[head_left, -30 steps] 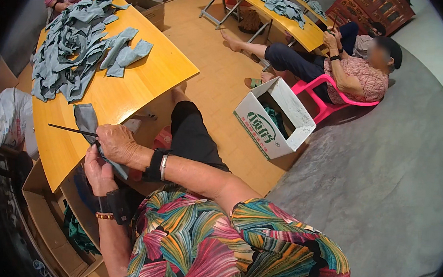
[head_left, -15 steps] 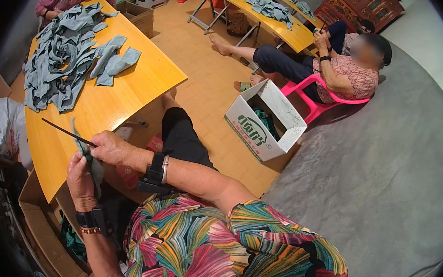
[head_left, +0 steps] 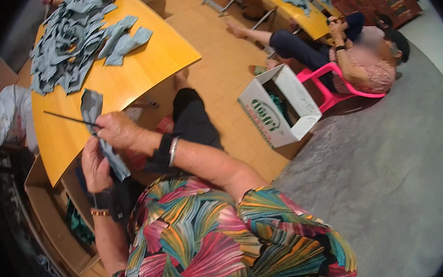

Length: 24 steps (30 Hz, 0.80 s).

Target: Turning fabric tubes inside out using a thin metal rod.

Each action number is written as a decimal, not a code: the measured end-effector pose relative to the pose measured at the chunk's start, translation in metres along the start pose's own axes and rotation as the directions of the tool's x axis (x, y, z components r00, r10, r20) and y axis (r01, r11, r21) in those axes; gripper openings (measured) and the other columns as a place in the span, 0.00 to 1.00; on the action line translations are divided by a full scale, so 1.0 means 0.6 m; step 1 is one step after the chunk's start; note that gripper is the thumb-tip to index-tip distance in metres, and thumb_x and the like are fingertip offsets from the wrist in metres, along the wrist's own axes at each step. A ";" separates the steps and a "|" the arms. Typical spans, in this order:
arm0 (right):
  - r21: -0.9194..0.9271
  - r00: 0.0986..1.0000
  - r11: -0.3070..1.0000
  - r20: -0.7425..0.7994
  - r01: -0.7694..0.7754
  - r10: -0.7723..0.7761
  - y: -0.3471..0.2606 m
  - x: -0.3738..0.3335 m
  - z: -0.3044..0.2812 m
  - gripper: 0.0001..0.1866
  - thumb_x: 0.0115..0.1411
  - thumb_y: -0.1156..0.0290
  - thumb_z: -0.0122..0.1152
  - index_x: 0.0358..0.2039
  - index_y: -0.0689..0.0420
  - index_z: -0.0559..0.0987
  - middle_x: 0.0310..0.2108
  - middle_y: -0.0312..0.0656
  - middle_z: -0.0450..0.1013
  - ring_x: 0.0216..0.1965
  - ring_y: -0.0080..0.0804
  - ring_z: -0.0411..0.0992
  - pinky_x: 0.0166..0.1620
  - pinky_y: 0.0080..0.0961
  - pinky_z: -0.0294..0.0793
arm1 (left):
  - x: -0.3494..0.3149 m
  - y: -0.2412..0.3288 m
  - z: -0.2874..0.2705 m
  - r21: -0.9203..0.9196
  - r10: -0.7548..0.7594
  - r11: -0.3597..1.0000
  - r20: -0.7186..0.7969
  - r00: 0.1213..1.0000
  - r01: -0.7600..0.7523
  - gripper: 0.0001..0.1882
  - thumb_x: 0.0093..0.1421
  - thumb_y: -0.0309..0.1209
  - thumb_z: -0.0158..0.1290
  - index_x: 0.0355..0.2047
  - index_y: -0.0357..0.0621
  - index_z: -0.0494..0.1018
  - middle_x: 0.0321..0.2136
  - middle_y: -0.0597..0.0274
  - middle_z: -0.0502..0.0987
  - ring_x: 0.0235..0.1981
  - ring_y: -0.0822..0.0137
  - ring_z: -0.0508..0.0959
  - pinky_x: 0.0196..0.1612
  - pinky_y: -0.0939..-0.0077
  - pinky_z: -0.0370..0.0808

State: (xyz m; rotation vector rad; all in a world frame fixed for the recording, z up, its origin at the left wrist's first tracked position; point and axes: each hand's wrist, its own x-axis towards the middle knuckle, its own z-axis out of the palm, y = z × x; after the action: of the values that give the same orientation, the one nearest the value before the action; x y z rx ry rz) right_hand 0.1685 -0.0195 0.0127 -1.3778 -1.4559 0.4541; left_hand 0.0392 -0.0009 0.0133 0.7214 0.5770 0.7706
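My right hand grips a thin dark rod that points left over the yellow table. My left hand sits just below it and holds a grey fabric piece, which runs up over the table edge and down past my palm. The rod seems to enter the fabric at my right fingers. A big pile of similar grey fabric pieces lies on the far part of the table.
A white cardboard box stands open on the floor to the right. Beyond it a person sits on a pink chair by a second table. Brown boxes and a white bag stand at my left.
Both hands and the fabric have shifted a little lower and left along the table edge. The rod stays in my right hand, still pointing left.
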 end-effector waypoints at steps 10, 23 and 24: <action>-0.160 0.991 0.982 -0.104 -0.097 0.081 -0.031 -0.002 0.000 0.08 0.48 0.70 0.50 0.20 0.63 0.71 0.23 0.56 0.70 0.29 0.56 0.70 0.33 0.45 0.69 | 0.037 0.000 -0.072 -0.093 0.158 0.984 0.080 0.984 -0.150 0.08 0.56 0.23 0.47 0.37 0.36 0.70 0.36 0.58 0.75 0.37 0.67 0.75 0.45 0.74 0.70; 0.254 0.965 0.932 0.100 -0.259 0.241 -0.008 -0.009 -0.021 0.10 0.48 0.69 0.52 0.27 0.63 0.74 0.23 0.53 0.71 0.28 0.45 0.72 0.31 0.34 0.70 | 0.049 -0.010 -0.064 -0.147 0.048 0.989 0.092 0.995 -0.035 0.09 0.56 0.21 0.46 0.38 0.35 0.68 0.34 0.57 0.75 0.35 0.67 0.75 0.43 0.76 0.72; 0.255 0.976 0.942 0.062 -0.220 0.211 -0.015 -0.010 -0.023 0.09 0.47 0.70 0.53 0.26 0.63 0.75 0.22 0.53 0.71 0.27 0.48 0.72 0.31 0.36 0.70 | 0.051 -0.010 -0.064 -0.148 0.047 0.988 0.091 0.995 -0.034 0.09 0.56 0.21 0.46 0.38 0.35 0.68 0.34 0.57 0.75 0.35 0.67 0.75 0.43 0.76 0.72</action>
State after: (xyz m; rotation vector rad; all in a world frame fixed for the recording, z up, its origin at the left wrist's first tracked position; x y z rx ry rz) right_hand 0.1743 -0.0321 0.0231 -1.3249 -1.2255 0.7852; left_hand 0.0331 0.0336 -0.0213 0.6323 0.4169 0.8034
